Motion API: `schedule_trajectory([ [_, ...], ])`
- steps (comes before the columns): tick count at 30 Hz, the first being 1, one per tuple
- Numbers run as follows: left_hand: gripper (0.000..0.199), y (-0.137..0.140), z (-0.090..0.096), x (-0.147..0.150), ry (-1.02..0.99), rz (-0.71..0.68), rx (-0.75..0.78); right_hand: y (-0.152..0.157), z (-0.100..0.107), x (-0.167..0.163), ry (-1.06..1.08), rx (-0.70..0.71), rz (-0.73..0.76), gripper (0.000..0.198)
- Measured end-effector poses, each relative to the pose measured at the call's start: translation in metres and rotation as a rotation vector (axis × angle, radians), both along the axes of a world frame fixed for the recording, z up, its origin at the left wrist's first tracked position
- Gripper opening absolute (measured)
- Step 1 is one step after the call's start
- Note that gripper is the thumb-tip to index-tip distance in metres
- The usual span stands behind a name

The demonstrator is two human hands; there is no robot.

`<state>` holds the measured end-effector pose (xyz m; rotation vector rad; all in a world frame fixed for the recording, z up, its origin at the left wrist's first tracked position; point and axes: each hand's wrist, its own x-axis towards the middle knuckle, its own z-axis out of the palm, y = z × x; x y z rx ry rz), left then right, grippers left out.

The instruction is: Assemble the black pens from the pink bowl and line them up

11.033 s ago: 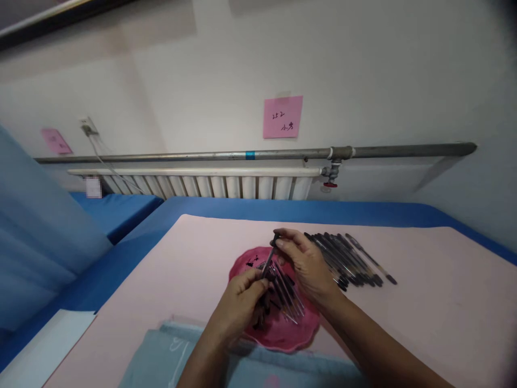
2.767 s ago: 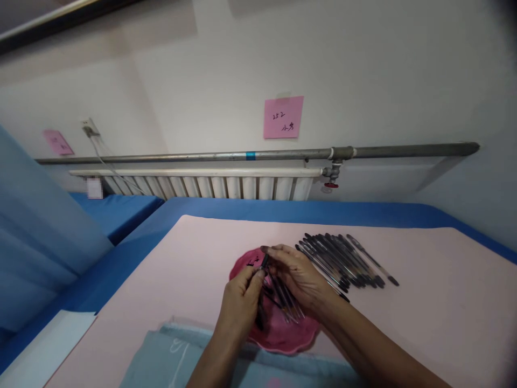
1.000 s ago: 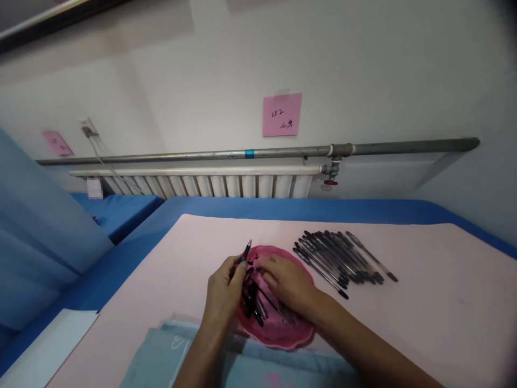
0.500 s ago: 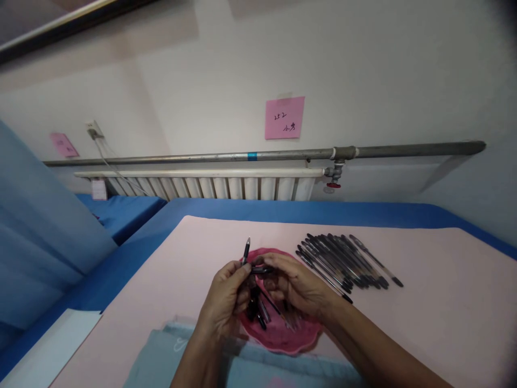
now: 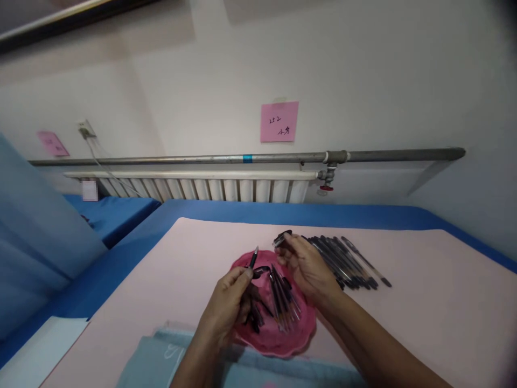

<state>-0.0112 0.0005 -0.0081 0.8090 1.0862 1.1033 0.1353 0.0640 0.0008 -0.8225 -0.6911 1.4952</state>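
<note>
Over the left side of a pink scalloped tray [image 5: 278, 349], my left hand [image 5: 228, 302] is closed around a black pen [image 5: 254, 258], its tip pointing up. My right hand [image 5: 305, 264] pinches a black pen cap [image 5: 281, 237] above the tray's far right edge, apart from the pen. Several slim clear-and-black pen parts [image 5: 283, 302] lie in the tray between my hands. More dark pieces [image 5: 255, 318] sit under my left fingers, partly hidden. Right of the tray, a row of capped black pens [image 5: 343, 261] lies slanted on the pink sheet, partly behind my right hand.
The pink sheet [image 5: 161, 275] covers a blue surface [image 5: 226, 210]. A folded light-blue cloth [image 5: 145, 361] lies at the near edge, and a white sheet [image 5: 44, 345] at the left. Behind stand a radiator [image 5: 230, 189] and a pipe with a red valve [image 5: 326, 188].
My right hand has moved up and away from my left hand, carrying the pen cap. The pen stays in my left hand. More of the tray's contents show, and the view has shifted slightly.
</note>
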Motion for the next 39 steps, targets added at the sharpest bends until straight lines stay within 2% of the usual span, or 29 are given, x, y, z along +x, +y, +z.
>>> schedule_trajectory([
  [8,0.038,-0.003,0.005,0.006,0.07,-0.047,-0.028,-0.001,0.001,-0.001,-0.056,0.01,0.057,0.033],
  [16,0.037,-0.004,0.003,0.005,0.071,-0.051,-0.011,-0.007,-0.002,-0.006,-0.15,0.017,0.176,0.025],
  [20,0.042,-0.003,0.002,0.006,0.086,0.02,0.006,-0.015,-0.006,-0.012,-0.249,0.033,0.276,0.02],
  [23,0.048,-0.003,-0.001,0.006,0.134,0.077,-0.006,-0.022,-0.007,-0.017,-0.309,0.038,0.297,0.015],
  [28,0.049,-0.002,-0.009,0.005,0.086,0.104,0.0,-0.034,-0.003,-0.025,-0.35,0.09,0.355,0.008],
  [31,0.047,-0.002,-0.011,0.003,0.047,0.141,0.068,-0.033,0.008,-0.018,-0.455,0.183,0.276,0.013],
  [34,0.047,0.0,-0.011,0.0,0.03,0.164,0.079,-0.023,0.025,0.005,-0.723,0.352,0.009,0.019],
  [36,0.049,0.001,-0.011,-0.001,0.028,0.163,0.042,-0.013,0.033,0.024,-1.102,0.407,-0.155,0.02],
  [37,0.049,0.001,-0.011,-0.002,0.027,0.161,0.033,-0.008,0.035,0.033,-1.36,0.396,-0.181,0.02],
  [39,0.048,0.001,-0.01,-0.002,0.036,0.169,0.036,0.002,0.032,0.047,-1.92,0.287,-0.041,0.023],
])
